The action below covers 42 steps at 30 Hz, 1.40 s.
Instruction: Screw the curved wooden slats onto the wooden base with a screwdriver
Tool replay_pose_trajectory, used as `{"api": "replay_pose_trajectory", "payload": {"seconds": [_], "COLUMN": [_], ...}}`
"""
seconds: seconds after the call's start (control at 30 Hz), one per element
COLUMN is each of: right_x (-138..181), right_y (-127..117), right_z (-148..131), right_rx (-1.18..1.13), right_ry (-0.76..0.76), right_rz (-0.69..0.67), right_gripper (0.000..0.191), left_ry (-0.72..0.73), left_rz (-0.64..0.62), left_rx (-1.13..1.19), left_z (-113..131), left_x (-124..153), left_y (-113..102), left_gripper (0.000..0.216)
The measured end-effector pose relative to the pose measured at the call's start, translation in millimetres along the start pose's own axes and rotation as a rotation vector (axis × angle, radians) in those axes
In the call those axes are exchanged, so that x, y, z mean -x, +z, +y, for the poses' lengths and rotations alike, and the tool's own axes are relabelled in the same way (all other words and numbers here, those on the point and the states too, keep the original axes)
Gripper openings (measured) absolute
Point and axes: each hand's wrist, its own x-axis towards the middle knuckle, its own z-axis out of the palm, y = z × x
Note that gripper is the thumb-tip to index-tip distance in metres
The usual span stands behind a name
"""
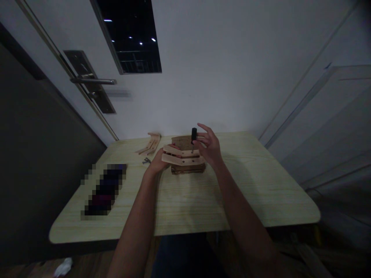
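Observation:
A small wooden assembly of pale curved slats on a darker board stands on the far middle of a light wooden table. My left hand grips its left end, fingers curled round the slats. My right hand holds a short black-handled screwdriver upright with thumb and forefinger, its tip down on the upper slat; the other fingers are spread.
Two loose curved wooden slats lie at the far left of the table, with small metal screws beside them. A blurred dark object lies on the left. A door with a metal handle stands behind.

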Motion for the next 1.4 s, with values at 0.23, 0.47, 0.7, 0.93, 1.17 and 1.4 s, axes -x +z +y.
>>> {"api": "replay_pose_trajectory", "payload": {"seconds": [0.23, 0.47, 0.7, 0.93, 1.17, 1.4], "right_x": [0.4, 0.2, -0.5, -0.9, 0.3, -1.0], "right_y": [0.6, 0.3, -0.2, -1.3, -1.1, -1.3], "right_z": [-0.2, -1.5, 0.3, 2.0, 0.9, -0.2], "right_rx": [0.047, 0.048, 0.058, 0.031, 0.043, 0.051], "right_ry": [-0.031, -0.030, -0.035, -0.001, -0.005, 0.003], "right_rz": [-0.017, -0.014, -0.009, -0.041, -0.040, -0.035], "right_gripper": [0.051, 0.050, 0.052, 0.056, 0.052, 0.054], "left_ry": [0.021, 0.036, 0.025, 0.013, -0.014, 0.003], "left_rz": [-0.003, -0.009, -0.020, -0.026, -0.016, 0.006], "left_rx": [0.011, 0.002, 0.049, 0.087, 0.051, 0.026], "left_z": [-1.8, -1.7, -6.9, -6.5, 1.7, 2.0], "left_x": [0.5, 1.0, -0.5, -0.2, 1.8, 2.3], "left_y": [-0.7, -0.7, -1.7, -1.0, 0.1, 0.8], "left_gripper": [0.046, 0.042, 0.044, 0.043, 0.045, 0.044]}}
